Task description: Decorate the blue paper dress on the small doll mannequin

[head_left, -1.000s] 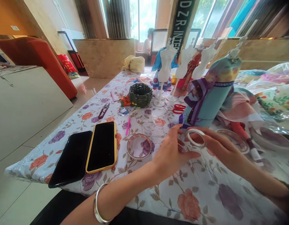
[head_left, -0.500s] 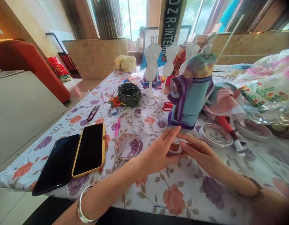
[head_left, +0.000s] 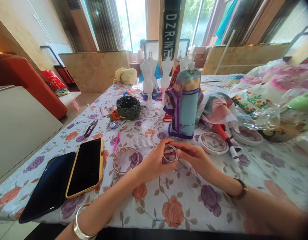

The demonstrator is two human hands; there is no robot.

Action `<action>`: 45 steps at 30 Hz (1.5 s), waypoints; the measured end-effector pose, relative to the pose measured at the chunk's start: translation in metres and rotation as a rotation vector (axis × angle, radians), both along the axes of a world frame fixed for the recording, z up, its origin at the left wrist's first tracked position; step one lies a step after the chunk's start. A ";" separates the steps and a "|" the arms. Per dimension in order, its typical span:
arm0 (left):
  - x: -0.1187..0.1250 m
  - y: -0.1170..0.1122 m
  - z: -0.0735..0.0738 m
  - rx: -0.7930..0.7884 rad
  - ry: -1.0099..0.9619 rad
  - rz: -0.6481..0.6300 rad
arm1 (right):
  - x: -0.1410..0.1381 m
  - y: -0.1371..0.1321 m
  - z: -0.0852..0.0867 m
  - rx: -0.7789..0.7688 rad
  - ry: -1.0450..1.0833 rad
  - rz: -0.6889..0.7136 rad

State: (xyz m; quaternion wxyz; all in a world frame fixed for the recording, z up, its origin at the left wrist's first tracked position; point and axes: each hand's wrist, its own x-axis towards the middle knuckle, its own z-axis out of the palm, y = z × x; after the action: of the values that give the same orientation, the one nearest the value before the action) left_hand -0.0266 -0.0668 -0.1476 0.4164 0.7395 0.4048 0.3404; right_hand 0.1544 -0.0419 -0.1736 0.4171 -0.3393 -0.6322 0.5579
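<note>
Both the left hand [head_left: 154, 163] and right hand [head_left: 196, 158] pinch a small tape ring [head_left: 170, 154] in their fingers, near the dressed mannequin [head_left: 185, 106].

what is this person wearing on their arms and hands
Both forearms are bare, with no sleeves or gloves showing. The left hand has a smooth rounded silver metal bangle on its wrist. The right hand has a thin dark brown wristband, watch or bracelet I cannot tell.

1 head-worn camera looks forward and down, close over the table [head_left: 183, 203].
</note>
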 end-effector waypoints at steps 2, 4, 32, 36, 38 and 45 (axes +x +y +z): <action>-0.001 0.001 0.001 -0.007 0.008 -0.023 | -0.001 0.001 -0.003 -0.018 0.039 -0.003; -0.001 0.002 0.003 -0.012 -0.011 -0.042 | -0.002 0.002 -0.004 -0.023 0.057 -0.005; -0.009 -0.007 0.008 0.044 0.052 -0.084 | -0.015 0.002 -0.004 -0.295 0.290 0.009; -0.009 -0.006 0.003 0.039 0.049 -0.065 | -0.015 0.002 -0.003 -0.298 0.273 -0.016; -0.009 -0.006 0.002 0.036 0.066 -0.080 | -0.015 0.001 -0.002 -0.292 0.250 -0.029; -0.009 -0.007 0.003 0.062 0.099 -0.084 | -0.018 -0.003 0.005 -0.277 0.219 -0.109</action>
State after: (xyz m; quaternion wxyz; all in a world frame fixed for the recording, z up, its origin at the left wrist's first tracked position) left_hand -0.0359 -0.0741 -0.1441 0.3867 0.7843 0.3829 0.2979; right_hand 0.1366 -0.0449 -0.1689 0.4624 -0.3645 -0.4809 0.6497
